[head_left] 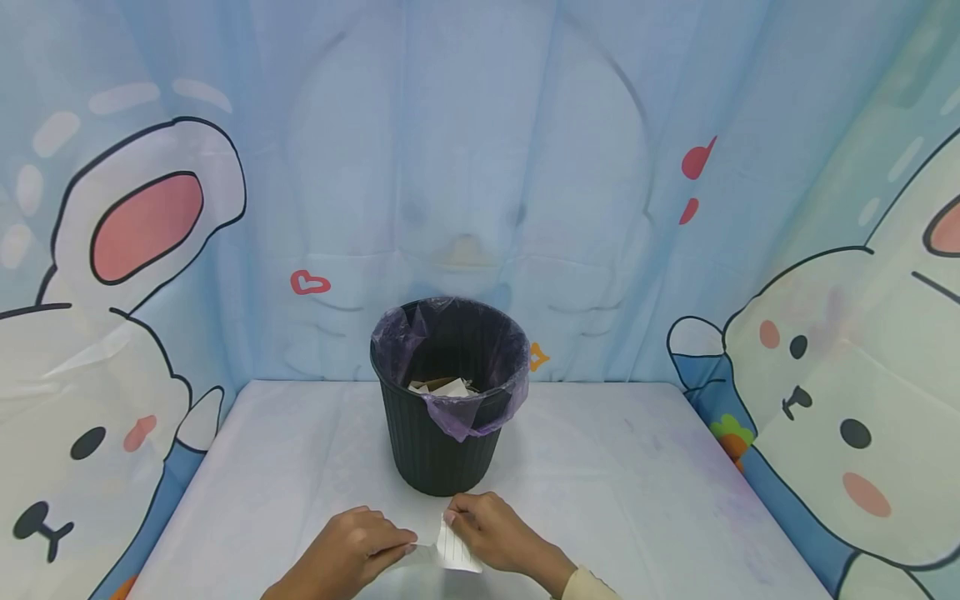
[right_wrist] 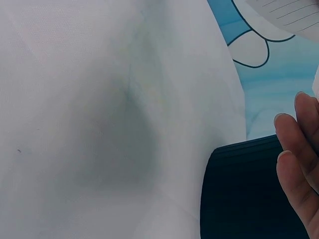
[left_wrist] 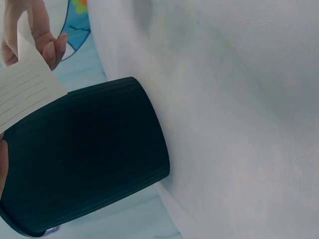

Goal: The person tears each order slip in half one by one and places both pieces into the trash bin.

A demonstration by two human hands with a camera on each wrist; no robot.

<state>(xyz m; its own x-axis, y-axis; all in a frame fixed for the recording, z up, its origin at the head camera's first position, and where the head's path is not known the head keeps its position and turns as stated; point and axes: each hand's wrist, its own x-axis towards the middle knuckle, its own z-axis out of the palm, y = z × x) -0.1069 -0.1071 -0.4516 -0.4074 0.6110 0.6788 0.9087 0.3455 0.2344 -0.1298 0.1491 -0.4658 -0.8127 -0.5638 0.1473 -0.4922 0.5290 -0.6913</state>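
Both hands are in front of a black trash bin (head_left: 438, 454), close over the white table. The right hand (head_left: 498, 533) pinches a piece of white lined paper (head_left: 455, 550) between thumb and fingers. From the left, the left hand (head_left: 358, 550) pinches paper at its fingertips, where only a thin pale edge shows. Cannot tell whether both hands hold one sheet or two pieces. In the left wrist view the ruled lines on the paper (left_wrist: 25, 92) show plainly, overlapping the bin (left_wrist: 94, 154). The right wrist view has the right hand's fingers (right_wrist: 296, 164) at its edge.
A purple plastic liner (head_left: 468, 414) folds over the bin's rim, with paper scraps (head_left: 452, 387) inside. The white cloth-covered table (head_left: 622, 500) spreads to both sides. Behind and around it hangs a blue curtain (head_left: 465, 167) printed with rabbits.
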